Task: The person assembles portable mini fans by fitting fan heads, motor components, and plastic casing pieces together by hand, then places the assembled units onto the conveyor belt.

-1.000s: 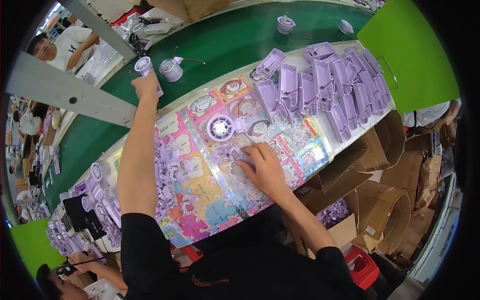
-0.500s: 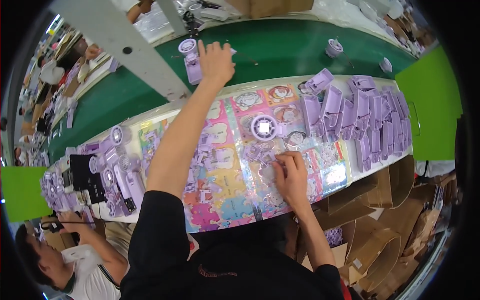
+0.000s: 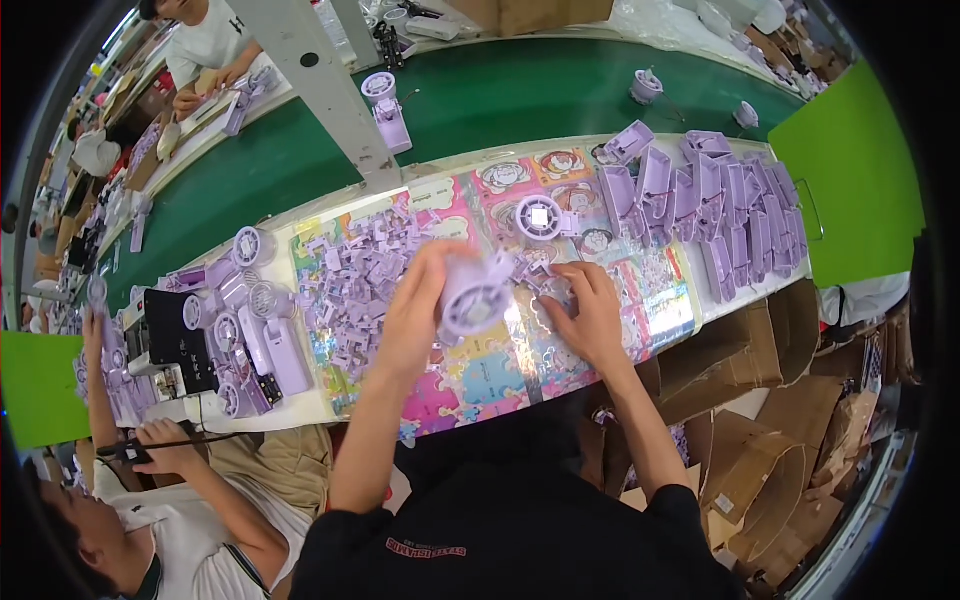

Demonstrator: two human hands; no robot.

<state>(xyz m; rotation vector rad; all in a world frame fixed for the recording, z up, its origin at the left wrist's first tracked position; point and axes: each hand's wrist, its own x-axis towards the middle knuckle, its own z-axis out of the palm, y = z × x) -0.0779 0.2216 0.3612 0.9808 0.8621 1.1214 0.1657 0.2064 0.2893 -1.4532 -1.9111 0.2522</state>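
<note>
Currently, left hand (image 3: pixel 418 300): closed round a purple round part (image 3: pixel 474 306), motion-blurred.
Held part location: over the patterned mat (image 3: pixel 490 378), between both hands; can't tell if its neck touches anything.
Right hand (image 3: pixel 590 312): fingers bent, thumb apart, fingertips by a small purple piece (image 3: pixel 536 274); can't tell if pinching it.
Fan ring (image 3: pixel 540 217): purple, white square centre, on mat beyond the hands.
Small-piece pile (image 3: pixel 358 290): purple, loose, on mat, left of left hand.
Purple shells (image 3: pixel 712 195): tray-like, heaped at right end of tabletop (image 3: pixel 305 408).
Fan units (image 3: pixel 285 355): purple, clustered left of the pile, next to a black box (image 3: pixel 175 328).
Green belt (image 3: pixel 530 105): runs beyond tabletop; carries one handled purple unit (image 3: pixel 392 128) near metal post (image 3: pixel 320 85), plus two round parts (image 3: pixel 647 88) farther right.
Green panel (image 3: pixel 850 190): upright, right end.
Cardboard boxes (image 3: pixel 755 430): open, below, right.
Co-workers: one lower left (image 3: pixel 180 530), one across belt (image 3: pixel 205 45).
</note>
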